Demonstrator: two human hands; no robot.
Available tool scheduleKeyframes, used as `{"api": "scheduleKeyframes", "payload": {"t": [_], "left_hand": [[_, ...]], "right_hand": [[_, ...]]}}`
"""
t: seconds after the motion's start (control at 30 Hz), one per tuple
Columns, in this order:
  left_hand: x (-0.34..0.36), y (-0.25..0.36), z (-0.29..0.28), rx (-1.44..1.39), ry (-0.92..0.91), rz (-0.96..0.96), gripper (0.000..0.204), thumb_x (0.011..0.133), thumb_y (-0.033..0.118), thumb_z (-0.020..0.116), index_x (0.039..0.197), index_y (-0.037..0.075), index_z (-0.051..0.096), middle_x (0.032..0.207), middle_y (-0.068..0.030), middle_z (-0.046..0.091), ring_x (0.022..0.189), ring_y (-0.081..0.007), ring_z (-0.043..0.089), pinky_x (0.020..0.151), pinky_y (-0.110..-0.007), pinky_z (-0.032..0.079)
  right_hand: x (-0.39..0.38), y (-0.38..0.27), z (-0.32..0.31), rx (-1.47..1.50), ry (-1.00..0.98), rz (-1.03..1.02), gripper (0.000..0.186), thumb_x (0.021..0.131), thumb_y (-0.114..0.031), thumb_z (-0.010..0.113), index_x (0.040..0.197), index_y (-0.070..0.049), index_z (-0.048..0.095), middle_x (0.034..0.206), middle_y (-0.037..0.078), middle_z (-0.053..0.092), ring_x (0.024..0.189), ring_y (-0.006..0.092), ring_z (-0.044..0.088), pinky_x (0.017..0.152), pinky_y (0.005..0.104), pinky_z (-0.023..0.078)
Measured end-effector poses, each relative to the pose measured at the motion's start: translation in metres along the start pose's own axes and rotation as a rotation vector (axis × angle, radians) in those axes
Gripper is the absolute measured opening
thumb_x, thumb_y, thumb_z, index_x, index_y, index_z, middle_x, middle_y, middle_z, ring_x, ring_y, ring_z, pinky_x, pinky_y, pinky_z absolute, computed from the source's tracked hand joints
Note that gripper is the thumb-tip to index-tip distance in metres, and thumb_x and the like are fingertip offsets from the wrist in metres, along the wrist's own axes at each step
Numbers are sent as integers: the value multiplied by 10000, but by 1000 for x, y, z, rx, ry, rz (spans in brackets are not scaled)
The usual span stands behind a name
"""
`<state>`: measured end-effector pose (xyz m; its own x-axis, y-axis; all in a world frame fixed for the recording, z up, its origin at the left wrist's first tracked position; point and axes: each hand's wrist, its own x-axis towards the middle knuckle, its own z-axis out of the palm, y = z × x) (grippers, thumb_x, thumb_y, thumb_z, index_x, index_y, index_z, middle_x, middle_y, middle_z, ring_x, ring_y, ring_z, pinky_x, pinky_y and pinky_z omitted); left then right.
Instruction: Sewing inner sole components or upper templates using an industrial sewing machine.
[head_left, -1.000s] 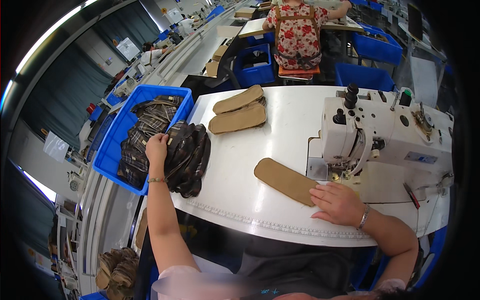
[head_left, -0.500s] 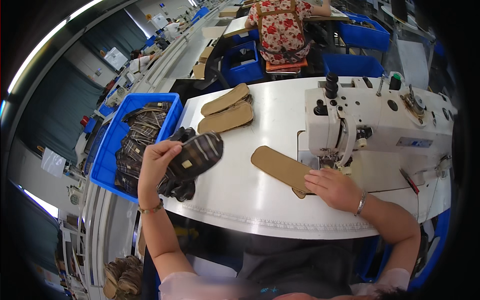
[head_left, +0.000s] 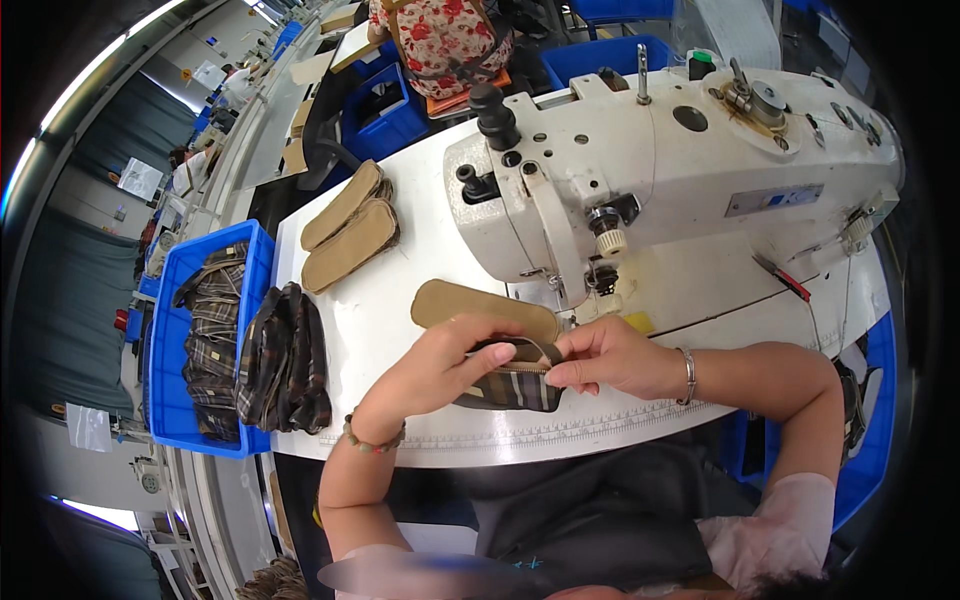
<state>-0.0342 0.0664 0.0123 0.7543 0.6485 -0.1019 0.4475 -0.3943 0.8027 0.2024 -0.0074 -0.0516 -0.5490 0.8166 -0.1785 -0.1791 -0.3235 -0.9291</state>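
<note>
Two pinches, left hand (head_left: pixel 447 366) and right hand (head_left: pixel 612 358), clamp the plaid pouch (head_left: pixel 512 391) between them, tan panel (head_left: pixel 482 303) just beyond; edge-arranging seems under way, the next move likely calling for steady hold.

My left hand (head_left: pixel 445 362) and right hand (head_left: pixel 622 358) pinch the plaid piece (head_left: pixel 515 388) (zipper along its edge). From it: tan panel (head_left: pixel 470 302), 11 o'clock; sewing machine (head_left: pixel 650 190), 1 o'clock; blue bin (head_left: pixel 210 446), 9 o'clock.
</note>
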Motion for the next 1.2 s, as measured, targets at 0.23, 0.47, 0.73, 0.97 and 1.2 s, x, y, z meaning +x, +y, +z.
{"api": "scheduleKeyframes", "payload": {"t": [0.23,0.47,0.73,0.97,1.2], "left_hand": [[4,15,20,-99,-134,-23,145,967,132,597,941,-6,634,851,-92,599,793,-226,563,729,-328,452],[-10,26,19,-69,-47,123,98,901,80,664,843,12,626,790,-62,537,745,-193,511,685,-299,418],[-10,26,17,-23,91,72,85,894,53,658,833,5,623,772,-61,525,707,-181,501,654,-297,410],[-7,26,25,237,172,175,173,893,180,685,888,15,632,780,-117,572,678,-265,566,608,-344,453],[-1,10,26,29,98,-37,198,940,200,630,943,3,637,792,-155,623,666,-310,596,621,-364,479]], "right_hand": [[-4,-3,1,5,21,65,182,861,-211,768,864,-46,692,738,-4,642,613,36,573,521,193,436],[-5,-9,5,-35,-227,209,211,839,-222,786,925,-43,716,800,-10,690,677,38,639,506,182,464],[-3,-9,7,-44,-112,177,236,867,-249,761,884,-35,664,779,0,669,703,52,665,507,196,472],[-6,-1,12,46,74,37,207,900,-213,727,896,-24,642,789,14,672,710,68,673,514,201,484],[-3,3,15,50,13,-4,192,891,-185,736,875,-16,645,791,47,689,660,77,660,562,198,508]]}}
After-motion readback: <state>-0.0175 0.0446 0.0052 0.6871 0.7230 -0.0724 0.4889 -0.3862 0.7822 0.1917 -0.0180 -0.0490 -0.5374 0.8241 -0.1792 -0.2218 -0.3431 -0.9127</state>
